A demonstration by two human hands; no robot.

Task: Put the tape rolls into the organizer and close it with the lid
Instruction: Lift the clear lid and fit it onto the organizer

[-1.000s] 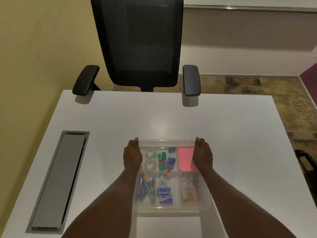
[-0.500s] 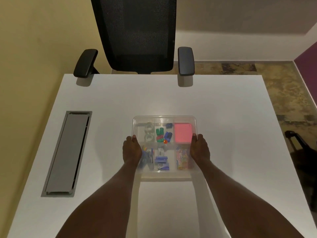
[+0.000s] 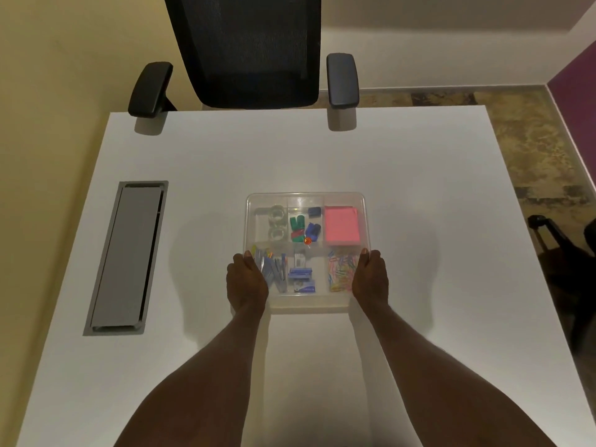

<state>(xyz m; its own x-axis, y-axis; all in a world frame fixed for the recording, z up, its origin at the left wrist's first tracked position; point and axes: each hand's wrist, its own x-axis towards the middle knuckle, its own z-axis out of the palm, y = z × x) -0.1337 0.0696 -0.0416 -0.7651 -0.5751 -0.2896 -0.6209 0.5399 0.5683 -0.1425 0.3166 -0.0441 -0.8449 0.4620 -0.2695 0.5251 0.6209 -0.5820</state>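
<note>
A clear organizer sat in the middle of a white table, with a clear lid over it. Two clear tape rolls lay one behind the other in the far left compartment. The middle far compartment held green and blue clips and an orange pin; the far right one held a pink pad. In the near row were blue pens on the left, blue staple boxes in the middle and coloured paper clips on the right.

The left hand pressed against the organizer's near left edge, and the right hand against its near right edge. On both hands the fingers were held close together and curled toward the box's sides; whether they gripped the lid or only rested on it could not be told. Both forearms reached in from the near edge.

A grey cable hatch was set in the table at the left. A black chair stood at the far side.
</note>
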